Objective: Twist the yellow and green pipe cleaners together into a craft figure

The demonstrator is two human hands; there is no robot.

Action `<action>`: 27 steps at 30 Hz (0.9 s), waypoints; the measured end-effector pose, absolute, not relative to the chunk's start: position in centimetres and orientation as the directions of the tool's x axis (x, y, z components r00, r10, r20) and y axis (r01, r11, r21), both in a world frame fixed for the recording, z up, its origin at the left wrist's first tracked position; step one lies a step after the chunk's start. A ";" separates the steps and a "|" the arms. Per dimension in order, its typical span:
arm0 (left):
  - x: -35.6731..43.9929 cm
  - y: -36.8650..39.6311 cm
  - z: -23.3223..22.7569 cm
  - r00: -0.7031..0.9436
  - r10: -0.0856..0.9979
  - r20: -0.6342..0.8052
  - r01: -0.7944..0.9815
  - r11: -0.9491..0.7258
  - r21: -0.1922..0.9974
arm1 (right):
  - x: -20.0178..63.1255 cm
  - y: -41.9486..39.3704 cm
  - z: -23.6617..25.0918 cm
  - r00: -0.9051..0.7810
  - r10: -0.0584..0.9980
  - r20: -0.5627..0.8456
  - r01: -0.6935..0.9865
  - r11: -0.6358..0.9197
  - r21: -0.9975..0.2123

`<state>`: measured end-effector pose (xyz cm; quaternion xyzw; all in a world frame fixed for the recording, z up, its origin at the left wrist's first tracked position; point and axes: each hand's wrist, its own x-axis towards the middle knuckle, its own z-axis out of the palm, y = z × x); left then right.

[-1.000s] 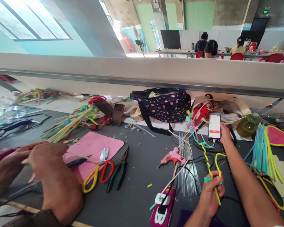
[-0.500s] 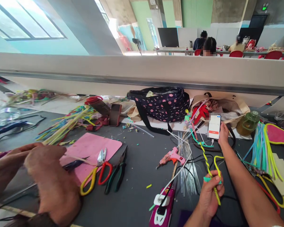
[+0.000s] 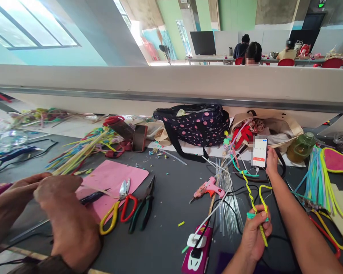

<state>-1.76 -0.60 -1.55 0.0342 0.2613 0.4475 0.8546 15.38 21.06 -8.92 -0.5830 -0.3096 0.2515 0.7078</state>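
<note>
One twisted yellow stem (image 3: 249, 194) slants over the table's (image 3: 165, 243) near right, pinched between the fingers of our left hand (image 3: 256, 230), presumably to stop it unwinding. Farther off, our right hand (image 3: 271, 161) grips a phone (image 3: 260, 152), screen turned our way, seemingly for reading.

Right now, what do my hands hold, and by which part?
Left hand: twisted yellow stem, near its lower end. Right hand: phone, by its right edge.
</note>
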 end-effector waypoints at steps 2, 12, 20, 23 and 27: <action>-1.8 -0.6 -1.5 0.464 0.782 -0.417 -0.747 0.598 0.290 | 15.4 20.7 -8.6 0.679 0.723 0.128 0.013 0.162 -0.987; -1.9 -0.6 -1.4 0.440 0.789 -0.429 -0.739 0.589 0.326 | 14.9 14.9 -4.1 0.486 0.759 0.432 0.551 0.117 -0.826; -1.8 -0.6 -1.5 0.377 0.788 -0.488 -0.714 0.582 0.390 | 14.8 8.1 0.2 0.413 0.812 0.413 0.615 0.086 -0.783; -1.7 -0.5 -1.6 0.377 0.780 -0.499 -0.709 0.590 0.386 | 14.6 7.1 -0.8 0.350 0.895 0.275 0.663 -0.029 -0.748; -1.6 -0.3 -1.8 0.376 0.792 -0.480 -0.716 0.578 0.392 | 14.0 8.4 -2.7 0.269 0.925 0.268 0.808 -0.065 -0.586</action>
